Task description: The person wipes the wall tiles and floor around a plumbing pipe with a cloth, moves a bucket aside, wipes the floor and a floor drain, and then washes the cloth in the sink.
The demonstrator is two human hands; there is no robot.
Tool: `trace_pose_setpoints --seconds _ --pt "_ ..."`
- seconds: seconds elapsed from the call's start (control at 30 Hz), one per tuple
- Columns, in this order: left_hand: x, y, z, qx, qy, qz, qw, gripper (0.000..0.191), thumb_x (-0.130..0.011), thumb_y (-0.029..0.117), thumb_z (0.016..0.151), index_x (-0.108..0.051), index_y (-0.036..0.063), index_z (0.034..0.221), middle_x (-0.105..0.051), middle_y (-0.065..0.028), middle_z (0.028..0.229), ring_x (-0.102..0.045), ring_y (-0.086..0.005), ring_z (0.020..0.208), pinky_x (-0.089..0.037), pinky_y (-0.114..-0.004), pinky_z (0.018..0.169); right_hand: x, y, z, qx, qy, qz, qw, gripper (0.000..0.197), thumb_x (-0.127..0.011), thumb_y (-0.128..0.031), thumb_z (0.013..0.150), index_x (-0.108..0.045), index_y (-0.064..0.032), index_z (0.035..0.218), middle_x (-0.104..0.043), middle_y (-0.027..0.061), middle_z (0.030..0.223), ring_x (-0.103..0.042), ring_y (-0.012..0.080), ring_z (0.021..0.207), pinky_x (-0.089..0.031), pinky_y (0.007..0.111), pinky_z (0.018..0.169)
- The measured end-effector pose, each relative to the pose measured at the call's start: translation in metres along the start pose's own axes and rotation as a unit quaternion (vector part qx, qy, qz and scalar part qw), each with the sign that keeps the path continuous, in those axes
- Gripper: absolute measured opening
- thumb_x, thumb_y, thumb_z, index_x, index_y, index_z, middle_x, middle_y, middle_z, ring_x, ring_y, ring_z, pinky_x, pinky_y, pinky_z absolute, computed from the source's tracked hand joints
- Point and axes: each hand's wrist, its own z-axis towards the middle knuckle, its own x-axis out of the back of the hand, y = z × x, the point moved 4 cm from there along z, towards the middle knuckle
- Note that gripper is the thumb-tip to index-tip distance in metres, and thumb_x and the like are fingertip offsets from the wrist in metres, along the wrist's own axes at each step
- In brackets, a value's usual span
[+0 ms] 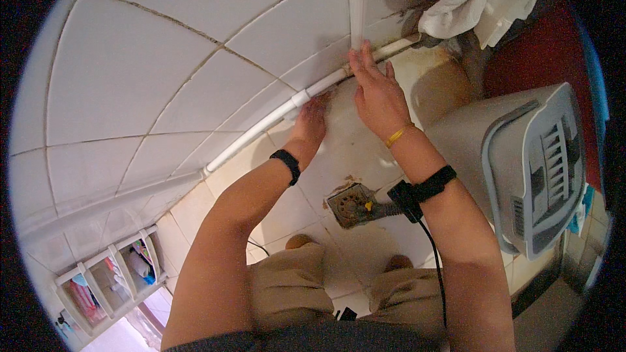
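A white plastic pipe (259, 125) runs along the foot of the tiled wall, and an upright white pipe (356, 5) meets it near the upper middle. My right hand (381, 93) lies with its fingertips against the lower end of the upright pipe, around the joint. My left hand (311, 120) is lower and further left, beside the horizontal pipe near its coupling (300, 98); its fingers reach behind or under the pipe and are partly hidden, so its grip is unclear. Both wrists wear black straps, and a small black device with a cable hangs at the right one.
A square floor drain (351, 205) with a grey corrugated hose (386, 210) is set in the tiles between my arms. At right stands a grey plastic basket (508, 166); above it hangs a white cloth (455, 5). A compartmented rack (110, 278) stands lower left.
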Motion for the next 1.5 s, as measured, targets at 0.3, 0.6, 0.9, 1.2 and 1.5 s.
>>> trace_pose_setpoints --seconds 0.3,0.6,0.9,1.2,1.5 --pt "0.010 -0.004 0.027 0.016 0.151 -0.299 0.942 0.046 -0.034 0.008 0.097 -0.042 0.0010 0.141 -0.039 -0.0200 0.147 -0.034 -0.0361 0.137 -0.017 -0.046 0.118 0.002 -0.004 -0.001 -0.005 0.005 -0.002 1.000 0.072 -0.051 -0.001 0.085 -0.024 -0.0115 0.151 -0.020 0.0192 0.157 -0.041 0.0350 0.133 -0.031 0.056 0.110" --pt "0.006 -0.005 -0.011 0.007 -0.019 -0.152 0.988 0.056 -0.039 0.014 0.095 -0.029 -0.0019 0.148 -0.031 -0.0154 0.153 -0.028 -0.0304 0.142 -0.017 -0.044 0.118 0.004 -0.003 0.000 0.018 -0.004 -0.034 0.999 0.061 -0.055 -0.010 0.087 -0.037 -0.0029 0.144 -0.027 0.0229 0.153 -0.038 0.0329 0.137 -0.033 0.052 0.109" --pt "0.026 0.003 0.047 0.018 0.164 -0.345 0.924 0.045 -0.041 0.010 0.096 -0.041 0.0030 0.141 -0.040 -0.0223 0.146 -0.039 -0.0409 0.133 -0.027 -0.049 0.113 0.005 -0.005 0.000 0.003 -0.005 -0.019 1.000 0.072 -0.052 -0.003 0.085 -0.024 -0.0128 0.151 -0.018 0.0177 0.158 -0.041 0.0349 0.133 -0.031 0.056 0.110" --pt "0.004 -0.010 -0.027 -0.052 0.023 -0.120 0.991 0.054 -0.042 0.012 0.092 -0.035 -0.0092 0.142 -0.036 -0.0243 0.148 -0.030 -0.0389 0.139 -0.021 -0.051 0.116 0.000 0.004 -0.001 0.014 0.012 -0.008 1.000 0.073 -0.052 0.001 0.082 -0.030 -0.0143 0.149 -0.028 0.0187 0.154 -0.045 0.0325 0.131 -0.030 0.055 0.110" --pt "0.006 0.003 0.055 0.018 0.090 -0.354 0.931 0.056 -0.041 0.014 0.094 -0.030 -0.0022 0.146 -0.029 -0.0187 0.153 -0.028 -0.0329 0.141 -0.019 -0.042 0.118 0.001 -0.003 0.004 0.025 0.043 0.016 0.999 0.075 -0.052 0.002 0.081 -0.029 -0.0149 0.150 -0.026 0.0191 0.155 -0.043 0.0335 0.132 -0.030 0.055 0.111"
